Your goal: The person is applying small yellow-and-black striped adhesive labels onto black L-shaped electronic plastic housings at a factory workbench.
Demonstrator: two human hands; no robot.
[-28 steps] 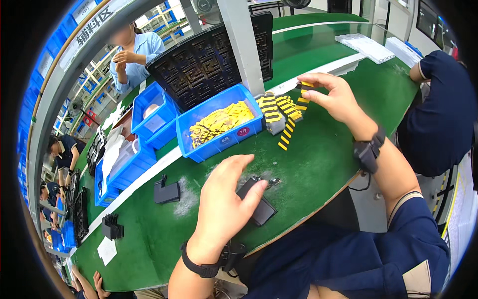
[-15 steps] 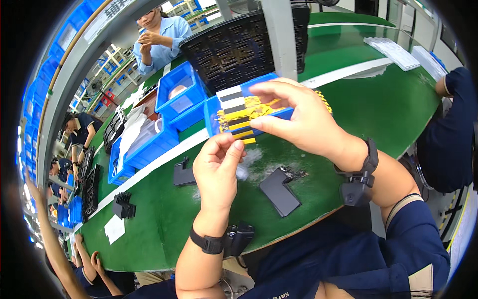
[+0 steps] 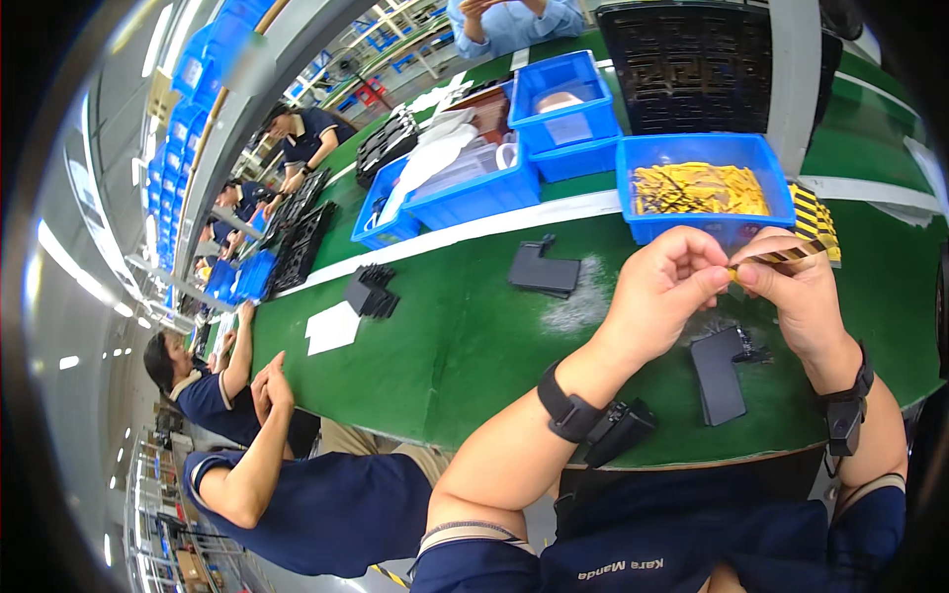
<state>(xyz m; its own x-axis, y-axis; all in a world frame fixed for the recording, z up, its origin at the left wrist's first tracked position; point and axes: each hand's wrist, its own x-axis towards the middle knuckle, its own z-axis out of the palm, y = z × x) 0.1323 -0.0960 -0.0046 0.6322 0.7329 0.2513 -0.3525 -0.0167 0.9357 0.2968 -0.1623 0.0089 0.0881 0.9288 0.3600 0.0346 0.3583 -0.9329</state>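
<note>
My left hand (image 3: 664,287) and my right hand (image 3: 797,287) meet in front of me over the green table (image 3: 445,336). Both pinch a thin yellow-and-black strip (image 3: 781,254) between fingertips and thumbs. Just below the hands a flat black part (image 3: 718,374) lies on the table. Behind the hands stands a blue bin of yellow strips (image 3: 700,188). More yellow-and-black strips (image 3: 817,219) lie to the right of that bin.
Another black part (image 3: 544,273) lies left of the hands. Blue bins (image 3: 474,188) and a black grid tray (image 3: 692,69) stand at the back. A stack of black parts (image 3: 371,289) and a white sheet (image 3: 332,327) lie further left. Co-workers sit along the left.
My right hand came back from the strip pile at the far right with a strip. My left hand left the black part and rose to meet it. The view has turned left.
</note>
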